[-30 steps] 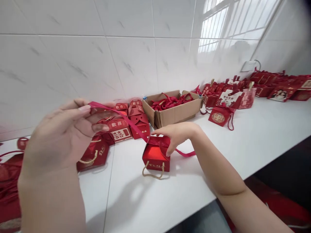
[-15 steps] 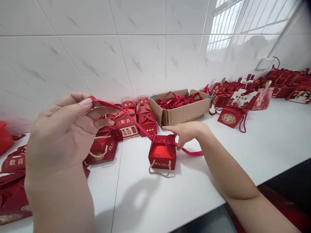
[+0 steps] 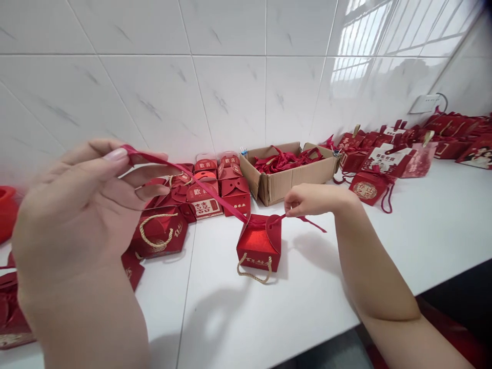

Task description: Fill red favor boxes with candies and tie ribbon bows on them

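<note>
A small red gift box (image 3: 260, 246) with gold lettering and a twisted gold cord handle stands on the white table. A dark red ribbon (image 3: 209, 190) passes through the holes in its top flaps. My left hand (image 3: 88, 189), raised at the left, pinches one end of the ribbon between thumb and forefinger, the other fingers loosely apart. The ribbon slants taut from there down to the box. Just right of the box, my right hand (image 3: 307, 200) pinches the ribbon's other side, and a short tail hangs out to the right.
Behind the box stands an open cardboard box (image 3: 295, 179) full of red ribbons. Several red gift boxes (image 3: 203, 200) crowd the left, partly behind my left hand. More boxes and bags (image 3: 369, 187) line the right back. A tiled wall (image 3: 230, 102) closes off the rear.
My right hand has closed on the ribbon and drawn it up and right from the box. My left hand has moved a little left, still holding its end.
</note>
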A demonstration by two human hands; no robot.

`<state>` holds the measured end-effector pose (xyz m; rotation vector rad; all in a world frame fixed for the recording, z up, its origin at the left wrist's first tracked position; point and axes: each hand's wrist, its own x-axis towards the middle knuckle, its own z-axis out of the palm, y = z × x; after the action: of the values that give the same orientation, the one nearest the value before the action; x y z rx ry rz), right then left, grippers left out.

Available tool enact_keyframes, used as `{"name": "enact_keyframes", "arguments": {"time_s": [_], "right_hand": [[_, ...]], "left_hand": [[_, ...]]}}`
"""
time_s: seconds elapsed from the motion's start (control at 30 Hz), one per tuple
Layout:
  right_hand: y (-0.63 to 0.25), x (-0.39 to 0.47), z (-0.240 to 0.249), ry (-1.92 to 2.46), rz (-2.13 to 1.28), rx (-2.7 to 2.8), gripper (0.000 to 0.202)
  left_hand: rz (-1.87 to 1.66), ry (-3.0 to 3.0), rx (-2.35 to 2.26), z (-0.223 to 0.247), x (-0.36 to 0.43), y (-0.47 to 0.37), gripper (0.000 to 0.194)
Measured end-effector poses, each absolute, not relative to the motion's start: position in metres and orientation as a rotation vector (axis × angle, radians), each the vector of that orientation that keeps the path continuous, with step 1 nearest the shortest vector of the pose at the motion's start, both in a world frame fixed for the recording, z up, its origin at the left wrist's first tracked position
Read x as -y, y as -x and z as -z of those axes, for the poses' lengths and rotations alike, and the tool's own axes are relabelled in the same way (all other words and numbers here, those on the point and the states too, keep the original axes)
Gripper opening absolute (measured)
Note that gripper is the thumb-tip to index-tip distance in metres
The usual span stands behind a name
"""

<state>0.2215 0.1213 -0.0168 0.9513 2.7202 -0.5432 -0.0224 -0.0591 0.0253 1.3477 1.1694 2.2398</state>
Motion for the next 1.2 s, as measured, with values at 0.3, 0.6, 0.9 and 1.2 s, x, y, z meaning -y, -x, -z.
{"name": "enact_keyframes", "arguments": {"time_s": [0.3, 0.6, 0.9, 1.2], "right_hand": [[-0.23, -0.112, 0.008, -0.81, 0.91, -2.79, 0.018], [-0.246, -0.109, -0.002, -0.691, 1.372, -3.059, 0.016], [-0.249, -0.115, 0.004, -0.376, 1.978, -3.037, 0.019], [-0.24, -0.122, 0.01, -0.42, 1.985, -3.115, 0.013]], "left_hand": [[-2.304, -1.327, -1.124, -0.025, 0.057, 0.022, 0.016], [-2.393, -1.286, -1.167, -0.022, 0.055, 0.021, 0.006], [-2.329, -1.416, -1.292, -0.019, 0.057, 0.011, 0.032], [-2.35, -1.401, -1.246, -0.019, 0.053, 0.008, 0.03]]}}
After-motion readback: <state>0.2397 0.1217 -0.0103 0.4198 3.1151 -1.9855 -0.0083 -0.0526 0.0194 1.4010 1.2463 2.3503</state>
